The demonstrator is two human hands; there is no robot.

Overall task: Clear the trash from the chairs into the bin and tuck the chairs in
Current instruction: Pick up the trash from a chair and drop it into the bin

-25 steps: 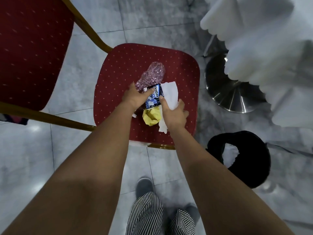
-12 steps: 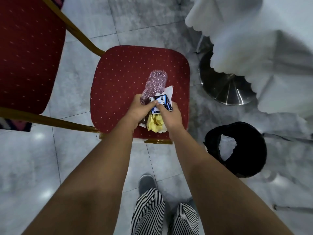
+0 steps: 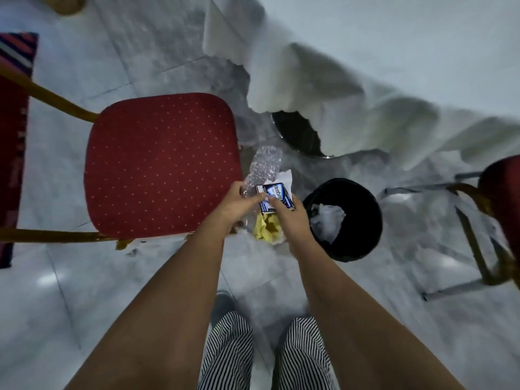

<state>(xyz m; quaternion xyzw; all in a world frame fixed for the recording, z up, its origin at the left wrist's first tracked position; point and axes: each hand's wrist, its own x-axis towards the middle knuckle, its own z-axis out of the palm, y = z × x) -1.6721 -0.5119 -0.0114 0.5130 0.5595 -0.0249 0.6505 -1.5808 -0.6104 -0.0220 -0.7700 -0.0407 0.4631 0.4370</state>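
Both my hands hold a bundle of trash in the air, between the red chair seat (image 3: 160, 164) and the black bin (image 3: 363, 218). My left hand (image 3: 239, 204) grips a crushed clear plastic bottle (image 3: 264, 164). My right hand (image 3: 289, 218) holds a blue and white carton (image 3: 277, 197), a white tissue (image 3: 284, 177) and crumpled yellow paper (image 3: 267, 226). The bin stands on the floor just right of my hands, with white crumpled paper (image 3: 327, 218) inside. Nothing lies on the chair seat.
A white tablecloth (image 3: 365, 94) hangs over a table with a round metal base (image 3: 295, 133) behind the bin. A second red chair (image 3: 503, 198) with a gold frame stands at the right edge. Another red chair back (image 3: 11, 153) is at the left.
Both hands gathered the trash on the seat, lifted it off and carried it to the right, beside the bin. The chair seat is bare now.
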